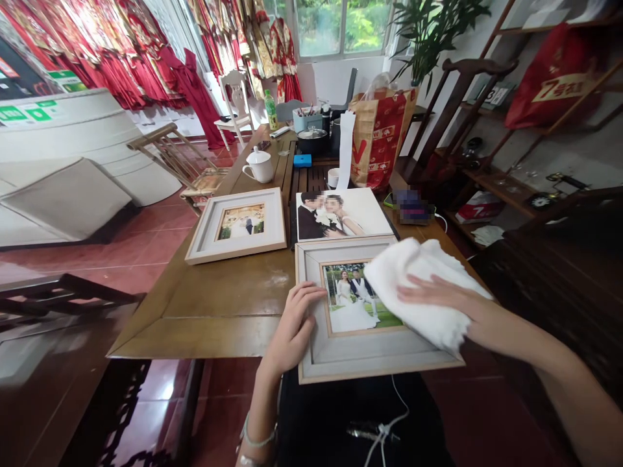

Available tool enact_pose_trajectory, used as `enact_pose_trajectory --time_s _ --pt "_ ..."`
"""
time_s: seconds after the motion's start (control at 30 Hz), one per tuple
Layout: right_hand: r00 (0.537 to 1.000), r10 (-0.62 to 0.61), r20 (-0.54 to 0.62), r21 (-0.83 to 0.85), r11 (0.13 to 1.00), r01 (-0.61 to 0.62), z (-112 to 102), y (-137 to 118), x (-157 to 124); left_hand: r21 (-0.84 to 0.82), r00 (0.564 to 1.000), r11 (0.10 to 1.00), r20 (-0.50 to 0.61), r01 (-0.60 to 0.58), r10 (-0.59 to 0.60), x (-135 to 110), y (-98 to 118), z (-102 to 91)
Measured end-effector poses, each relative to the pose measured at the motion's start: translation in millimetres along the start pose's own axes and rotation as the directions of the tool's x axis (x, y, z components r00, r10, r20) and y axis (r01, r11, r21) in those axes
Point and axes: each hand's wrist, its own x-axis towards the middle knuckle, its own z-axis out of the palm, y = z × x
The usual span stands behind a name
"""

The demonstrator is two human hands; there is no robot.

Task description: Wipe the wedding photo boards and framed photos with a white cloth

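A picture frame (311, 350) with a pale mat and light wood edge lies at the near end of the table, partly over its edge. Inside it is a wedding photo (348, 301) of two people outdoors. My left hand (294, 324) grips the frame's left side, fingers bent over the border. On the right side, my right hand (433, 293) presses a white towel (438, 259) against the frame, its fingers spread on the fabric. The towel covers the frame's right part and the photo's right edge.
A second framed photo (204, 233) lies to the left, and an unframed wedding print (379, 217) lies just behind. Farther back stand a white lidded cup (259, 165), a blue box (302, 161), a pot (312, 141) and a paper bag (379, 139). A wooden chair (440, 110) is at the right.
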Motion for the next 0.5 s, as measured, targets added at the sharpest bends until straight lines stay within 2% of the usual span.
enact_pose_trajectory --time_s 0.1,0.17,0.27,0.4,0.5 --pt "0.998 -0.023 -0.055 -0.083 0.996 0.018 -3 0 38 -0.003 1.000 1.000 0.003 -0.003 0.003 0 0 0.0" --pt "0.995 -0.028 -0.100 -0.152 0.988 0.012 2 -4 59 -0.005 1.000 1.000 0.003 -0.001 0.001 -1 -1 0.1" --pt "0.995 -0.040 -0.095 -0.222 0.975 0.018 13 -14 81 -0.009 1.000 1.000 -0.006 -0.005 0.004 -1 -1 0.6" --pt "1.000 0.002 -0.004 -0.270 0.963 -0.003 20 -36 90 -0.015 1.000 1.000 -0.014 -0.007 0.006 -2 -2 1.3" --pt "0.992 -0.001 0.124 -0.216 0.976 0.028 23 -63 76 -0.020 1.000 1.000 -0.024 0.006 -0.007 -2 -1 1.9"
